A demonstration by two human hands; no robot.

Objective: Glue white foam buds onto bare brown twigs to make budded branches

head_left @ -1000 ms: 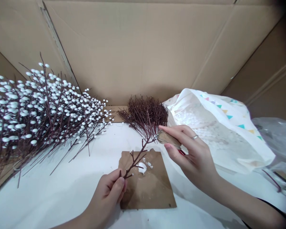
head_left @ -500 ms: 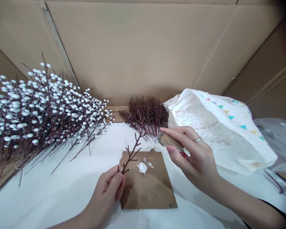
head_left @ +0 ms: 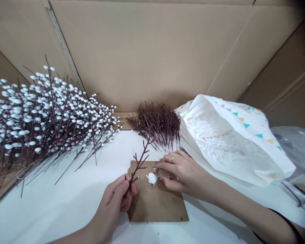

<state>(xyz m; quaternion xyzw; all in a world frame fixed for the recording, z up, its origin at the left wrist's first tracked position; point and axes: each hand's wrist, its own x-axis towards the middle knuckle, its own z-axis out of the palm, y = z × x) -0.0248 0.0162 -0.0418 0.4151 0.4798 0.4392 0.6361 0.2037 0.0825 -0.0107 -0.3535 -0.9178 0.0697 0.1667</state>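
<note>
Between its thumb and fingers my left hand (head_left: 119, 196) pinches a dark brown artificial twig (head_left: 140, 162), whose short side shoots point up and away. Small white specks show near the twig's lower end. My right hand (head_left: 179, 171) is low over the right part of a brown cardboard square (head_left: 157, 206), its fingers curled round a grey-brown, crumpled-looking piece (head_left: 165, 174) that is mostly hidden. That piece's tip is beside a white glue-like blob (head_left: 151, 178) on the cardboard.
At the left lies a large pile of twigs with white berries (head_left: 48, 112). Bare brown twigs (head_left: 157, 123) are bundled at the back. A white bag (head_left: 244, 149) of small white beads lies open at the right, beside clear plastic (head_left: 295, 142). Cardboard walls (head_left: 152, 54) stand behind.
My right hand has come down and to the left with the grey-brown piece, from above the cardboard's right edge to beside the white blob. My left hand and the twig have barely shifted.
</note>
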